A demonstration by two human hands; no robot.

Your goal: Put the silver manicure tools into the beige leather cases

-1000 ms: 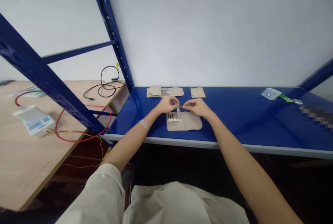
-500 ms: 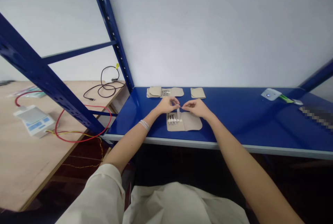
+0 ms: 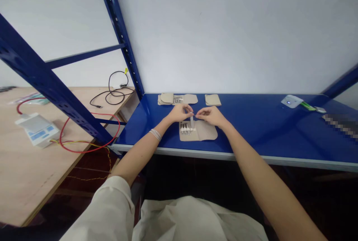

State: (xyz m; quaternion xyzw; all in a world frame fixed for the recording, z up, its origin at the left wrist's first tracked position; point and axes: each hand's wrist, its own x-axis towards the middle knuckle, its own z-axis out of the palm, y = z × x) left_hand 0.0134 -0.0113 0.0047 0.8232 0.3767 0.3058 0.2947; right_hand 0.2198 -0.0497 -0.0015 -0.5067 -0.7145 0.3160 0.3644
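Observation:
A beige manicure case (image 3: 207,130) lies open flat near the front of the blue shelf, with several metal tools, apparently nail clippers (image 3: 185,129), under a strap on its left half. My left hand (image 3: 180,113) is above the case, pinching the top of a narrow translucent sleeve (image 3: 192,122) that hangs over the case. Close beside it, my right hand (image 3: 210,116) is closed in a pinch on a small thin piece at the sleeve's top. Fingers cover most of that piece, so its kind cannot be made out.
Behind my hands, folded beige cases (image 3: 167,98) adjoin another open case (image 3: 190,99); one more folded case (image 3: 213,100) lies right. A white device (image 3: 291,101) sits far right. Blue uprights (image 3: 119,28) and a wooden table (image 3: 16,166) with a white box (image 3: 39,131) and cables stand left.

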